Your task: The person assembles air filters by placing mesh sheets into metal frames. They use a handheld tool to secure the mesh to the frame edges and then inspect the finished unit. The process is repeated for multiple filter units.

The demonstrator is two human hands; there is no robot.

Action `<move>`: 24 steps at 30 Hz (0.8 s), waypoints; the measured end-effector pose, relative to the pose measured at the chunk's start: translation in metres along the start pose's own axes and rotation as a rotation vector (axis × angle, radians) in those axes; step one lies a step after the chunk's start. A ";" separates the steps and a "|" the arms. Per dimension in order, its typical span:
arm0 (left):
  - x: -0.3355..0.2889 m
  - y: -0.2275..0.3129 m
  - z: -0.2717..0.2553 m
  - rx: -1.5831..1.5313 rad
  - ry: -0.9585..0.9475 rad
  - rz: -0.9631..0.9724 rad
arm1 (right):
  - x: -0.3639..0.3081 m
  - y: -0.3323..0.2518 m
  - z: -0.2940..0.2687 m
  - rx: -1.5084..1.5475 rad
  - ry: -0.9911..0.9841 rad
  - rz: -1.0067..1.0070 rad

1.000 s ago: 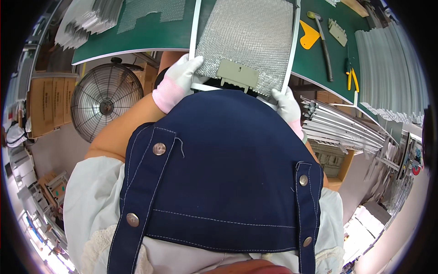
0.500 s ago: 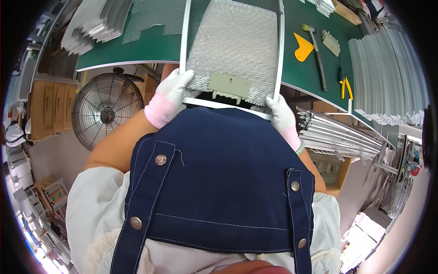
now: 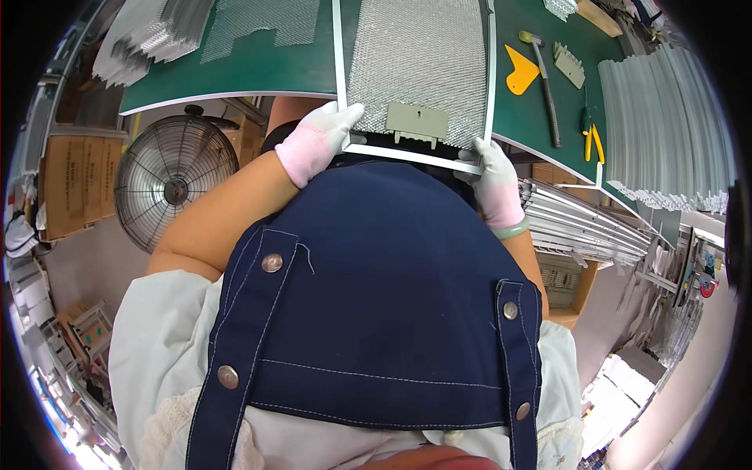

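Note:
A narrow white metal frame (image 3: 411,157) juts over the near edge of the green table, its near bar close to my apron. My left hand (image 3: 319,141), in a white glove with a pink cuff, is closed round the frame's near left corner. The near right corner is in the grip of my right hand (image 3: 497,178), gloved alike; its lower fingers are partly hidden. Silvery expanded mesh (image 3: 419,66) fills the frame between the side bars. On the mesh's near end sits a grey-green notched plastic plate (image 3: 417,121), prongs toward me. The frame's far end is out of view.
On the green table (image 3: 258,74) lie a hammer (image 3: 548,98), a yellow scraper (image 3: 522,72), another grey-green plate (image 3: 569,66) and yellow-handled pliers (image 3: 594,142). Stacked mesh sheets (image 3: 666,129) stand at right. Below are a round fan (image 3: 177,189) and metal bars (image 3: 583,223).
The frame, with mesh and plate, has moved right and slightly away from me, both hands still on its corners. It has straightened a little, and the mesh's near edge sits more evenly inside.

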State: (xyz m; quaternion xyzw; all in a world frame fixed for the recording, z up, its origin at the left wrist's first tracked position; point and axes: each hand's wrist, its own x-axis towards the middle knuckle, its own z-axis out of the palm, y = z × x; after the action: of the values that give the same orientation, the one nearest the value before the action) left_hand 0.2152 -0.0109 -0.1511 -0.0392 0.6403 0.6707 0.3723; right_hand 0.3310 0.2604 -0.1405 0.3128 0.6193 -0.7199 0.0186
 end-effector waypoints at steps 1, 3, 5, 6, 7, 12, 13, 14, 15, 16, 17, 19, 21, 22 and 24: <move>0.001 -0.005 -0.005 -0.006 -0.017 -0.010 | -0.003 0.004 -0.002 0.057 -0.026 -0.001; -0.005 0.001 -0.001 -0.021 -0.023 -0.051 | -0.017 0.002 -0.004 0.124 -0.056 -0.005; -0.015 0.012 0.005 -0.038 0.008 -0.107 | -0.018 0.010 -0.009 0.186 -0.068 -0.007; -0.015 0.011 0.005 -0.036 0.007 -0.106 | -0.018 0.012 -0.011 0.218 -0.075 -0.009; -0.014 0.010 0.005 -0.034 0.007 -0.104 | -0.015 0.014 -0.012 0.111 -0.064 -0.031; -0.007 0.000 0.001 -0.124 -0.050 -0.062 | -0.001 0.022 -0.010 0.138 -0.121 -0.039; -0.009 0.001 0.002 -0.151 -0.053 -0.050 | -0.001 0.024 -0.011 0.219 -0.128 -0.024; -0.010 0.002 0.004 -0.180 -0.055 -0.038 | -0.003 0.025 -0.009 0.299 -0.137 -0.008; -0.009 0.002 0.003 -0.167 -0.071 -0.029 | -0.004 0.025 -0.006 0.379 -0.146 0.009; -0.008 0.001 0.000 -0.155 -0.087 -0.020 | -0.005 0.025 -0.002 0.371 -0.108 -0.002; -0.008 0.000 -0.002 -0.146 -0.102 -0.012 | -0.008 0.021 0.003 0.360 -0.071 -0.010; -0.006 -0.004 -0.005 -0.189 -0.117 -0.023 | -0.011 0.014 0.010 0.353 -0.018 -0.021; -0.002 -0.008 -0.006 -0.217 -0.133 -0.037 | -0.012 0.009 0.013 0.362 0.015 -0.024; 0.001 -0.010 -0.005 -0.226 -0.141 -0.044 | -0.010 0.011 0.013 0.318 0.034 -0.038; 0.001 -0.011 -0.004 -0.238 -0.158 -0.050 | -0.004 0.019 0.011 0.235 0.070 -0.065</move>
State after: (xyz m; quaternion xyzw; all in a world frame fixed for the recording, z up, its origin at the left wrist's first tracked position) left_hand 0.2185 -0.0152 -0.1616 -0.0461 0.5239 0.7334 0.4307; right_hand 0.3372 0.2446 -0.1547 0.3176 0.5409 -0.7763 -0.0629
